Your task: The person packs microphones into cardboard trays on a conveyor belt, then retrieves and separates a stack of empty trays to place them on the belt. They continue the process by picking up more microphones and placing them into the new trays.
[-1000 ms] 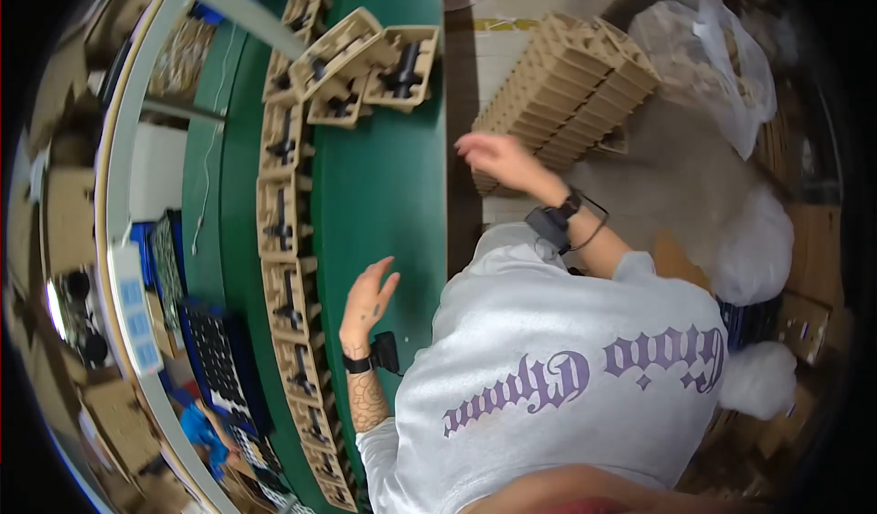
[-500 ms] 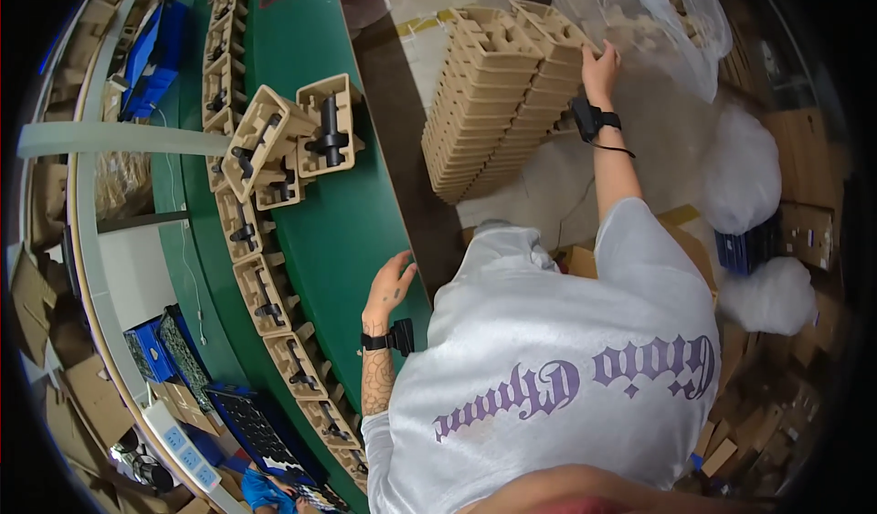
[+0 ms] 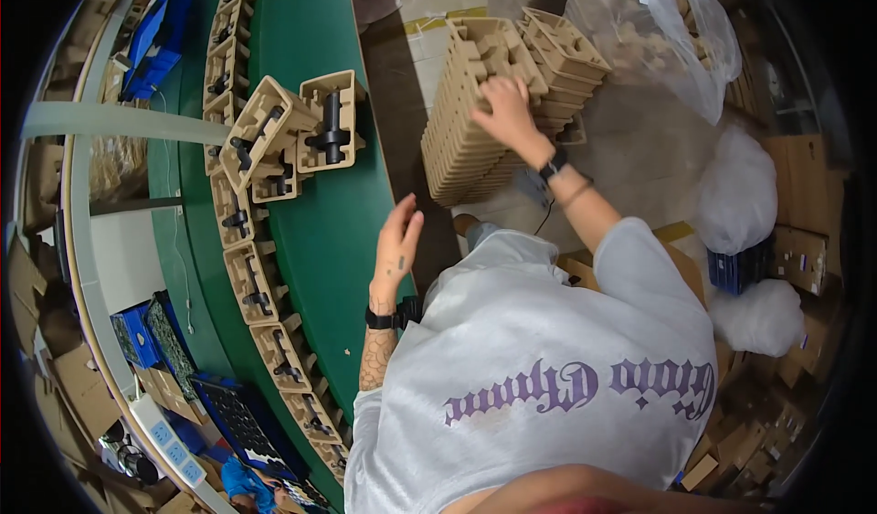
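Observation:
My right hand (image 3: 508, 114) is over the near side of the left column of nested brown moulded-pulp trays (image 3: 457, 116). Its fingers are spread across the upper tray edge; whether they press on it is hard to tell. A second tray column (image 3: 568, 43) leans close on the right. My left hand (image 3: 396, 244) is open and holds nothing, above the edge of the green table (image 3: 333, 231). Beyond it, a pulp tray with a black cylindrical part (image 3: 329, 121) stands beside a tilted tray (image 3: 260, 135), which also has black parts in it and rests over another tray.
A long row of trays with black parts (image 3: 248, 281) runs along the green table. A pale bar (image 3: 119, 121) crosses above it. Clear plastic bags (image 3: 740, 190) and cardboard boxes (image 3: 804, 258) lie on the right. Blue bins (image 3: 247, 423) and a person in blue (image 3: 242, 482) are at the lower left.
My right hand has left the right column's far corner and moved left and nearer, onto the left column. The columns' tops have parted slightly. My left hand has risen a little, fingers pointing farther forward.

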A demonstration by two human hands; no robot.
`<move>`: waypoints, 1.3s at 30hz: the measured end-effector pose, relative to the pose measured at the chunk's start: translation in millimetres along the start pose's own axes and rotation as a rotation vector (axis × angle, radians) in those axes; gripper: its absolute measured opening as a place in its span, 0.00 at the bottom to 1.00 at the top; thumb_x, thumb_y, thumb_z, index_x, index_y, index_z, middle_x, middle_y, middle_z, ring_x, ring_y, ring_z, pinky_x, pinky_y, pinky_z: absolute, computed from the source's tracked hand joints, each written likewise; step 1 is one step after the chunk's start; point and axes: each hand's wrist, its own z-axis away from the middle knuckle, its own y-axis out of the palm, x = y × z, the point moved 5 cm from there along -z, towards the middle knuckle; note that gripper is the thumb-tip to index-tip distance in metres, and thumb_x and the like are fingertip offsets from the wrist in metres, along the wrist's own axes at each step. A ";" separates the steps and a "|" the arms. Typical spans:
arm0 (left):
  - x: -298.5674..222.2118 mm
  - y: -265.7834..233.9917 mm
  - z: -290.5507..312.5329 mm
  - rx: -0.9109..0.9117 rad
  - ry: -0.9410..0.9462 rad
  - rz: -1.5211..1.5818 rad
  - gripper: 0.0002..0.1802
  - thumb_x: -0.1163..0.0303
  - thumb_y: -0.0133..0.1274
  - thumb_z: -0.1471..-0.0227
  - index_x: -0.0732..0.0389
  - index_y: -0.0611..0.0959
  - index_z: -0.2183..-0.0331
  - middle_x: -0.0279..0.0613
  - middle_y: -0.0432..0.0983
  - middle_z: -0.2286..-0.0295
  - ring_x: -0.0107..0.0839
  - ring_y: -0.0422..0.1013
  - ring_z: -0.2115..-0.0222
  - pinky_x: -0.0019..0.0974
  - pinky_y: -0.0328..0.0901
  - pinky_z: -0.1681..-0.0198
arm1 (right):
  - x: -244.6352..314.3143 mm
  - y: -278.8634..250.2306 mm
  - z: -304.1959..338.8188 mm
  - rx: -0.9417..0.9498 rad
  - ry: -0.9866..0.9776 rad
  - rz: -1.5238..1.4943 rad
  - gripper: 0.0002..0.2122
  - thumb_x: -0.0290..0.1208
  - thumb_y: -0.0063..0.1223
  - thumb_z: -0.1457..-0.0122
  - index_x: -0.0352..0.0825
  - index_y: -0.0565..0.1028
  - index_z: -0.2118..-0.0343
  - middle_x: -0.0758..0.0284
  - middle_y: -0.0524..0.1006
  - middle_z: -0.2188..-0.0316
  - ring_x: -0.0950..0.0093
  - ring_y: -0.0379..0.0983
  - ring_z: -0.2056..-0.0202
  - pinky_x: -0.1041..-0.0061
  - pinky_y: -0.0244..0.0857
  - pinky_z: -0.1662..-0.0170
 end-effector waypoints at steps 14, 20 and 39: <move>-17.4 1.2 -26.7 -0.156 -0.096 0.327 0.52 0.70 0.60 0.62 0.62 0.48 0.41 0.53 0.62 0.50 0.41 0.63 0.50 0.37 0.60 0.49 | -21.8 -22.8 64.8 0.118 0.666 -0.989 0.17 0.40 0.38 0.39 0.33 0.69 0.54 0.64 0.73 0.60 0.74 0.68 0.56 0.74 0.59 0.51; -6.7 15.7 -18.4 -0.098 -0.128 0.732 0.42 0.62 0.49 0.49 0.60 0.47 0.40 0.48 0.55 0.45 0.37 0.56 0.45 0.36 0.52 0.43 | -113.9 247.8 230.9 0.818 1.345 -1.416 0.37 0.60 0.37 0.45 0.36 0.53 0.40 0.56 0.55 0.41 0.60 0.54 0.43 0.62 0.54 0.45; 17.1 123.1 -53.3 0.142 -0.190 0.331 0.23 0.60 0.40 0.43 0.63 0.69 0.50 0.47 0.65 0.52 0.40 0.59 0.49 0.35 0.53 0.46 | -29.7 47.3 151.9 0.693 1.069 -2.236 0.29 0.52 0.37 0.41 0.36 0.58 0.43 0.58 0.64 0.47 0.62 0.65 0.49 0.60 0.65 0.50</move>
